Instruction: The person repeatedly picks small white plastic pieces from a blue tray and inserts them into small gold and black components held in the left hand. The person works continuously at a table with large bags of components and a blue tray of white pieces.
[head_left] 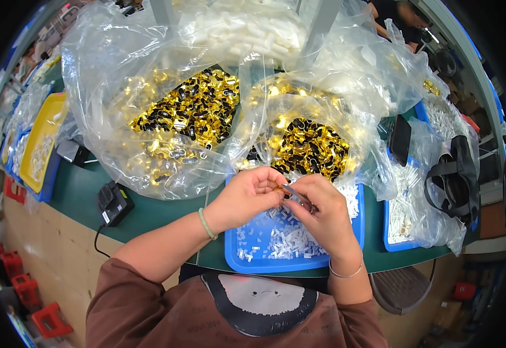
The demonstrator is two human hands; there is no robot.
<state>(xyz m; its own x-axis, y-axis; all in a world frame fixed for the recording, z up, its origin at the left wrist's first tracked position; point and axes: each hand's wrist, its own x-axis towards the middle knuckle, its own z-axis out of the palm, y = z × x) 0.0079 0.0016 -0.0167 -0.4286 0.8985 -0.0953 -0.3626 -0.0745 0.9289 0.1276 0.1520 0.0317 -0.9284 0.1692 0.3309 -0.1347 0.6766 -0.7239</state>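
Observation:
Both hands meet above a blue tray (242, 262) holding many small white plastic pieces (292, 241). My left hand (254, 194) is closed, its thumb and fingertips pinching a small gold part (279, 188). Closed too, my right hand (321, 204) grips a thin grey metal tool (297, 195) whose tip meets the gold part; its exact kind is hard to make out. Beyond the hands, two clear plastic bags hold heaps of gold-and-black parts, one heap (198, 107) to the left and another heap (311, 149) straight ahead.
Left on the green table (159, 216) stands a black corded device (114, 204). Farther left is a yellow tray (39, 152). A large bag of white parts (247, 32) lies at the back. At right are another blue tray (401, 246), a black phone-like object (401, 139) and a black bag (456, 182).

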